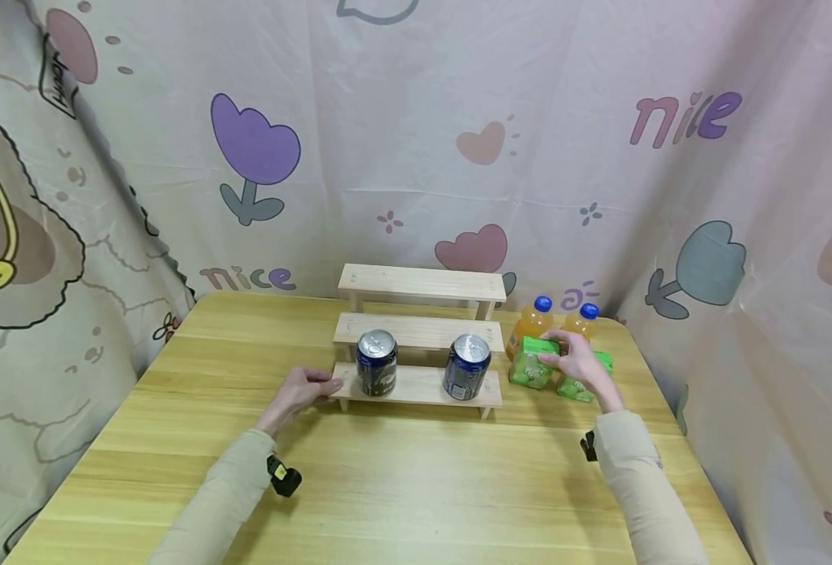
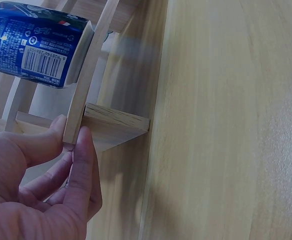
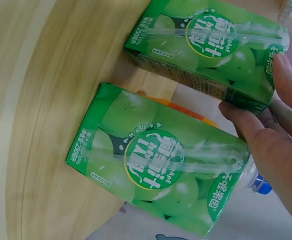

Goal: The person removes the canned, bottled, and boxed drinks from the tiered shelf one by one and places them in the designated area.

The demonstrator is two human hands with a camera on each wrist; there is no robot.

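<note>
A three-step wooden display rack [image 1: 419,333] stands toward the back of the table. My left hand [image 1: 306,388] pinches the left end of its lowest step, thumb above and fingers below, as the left wrist view shows. Two dark blue drink cans stand on that step, a left can [image 1: 377,365] and a right can [image 1: 467,369]. To the right of the rack, my right hand [image 1: 578,362] grips the upper end of a green grape juice carton [image 3: 206,45] between thumb and fingers. A second grape juice carton [image 3: 156,157] stands beside it, partly hidden by the hand in the head view.
Two orange drink bottles with blue caps, a left bottle [image 1: 532,320] and a right bottle [image 1: 582,320], stand behind the cartons. The wooden table [image 1: 416,486] extends in front of the rack. A printed curtain [image 1: 388,141] hangs behind and along both sides.
</note>
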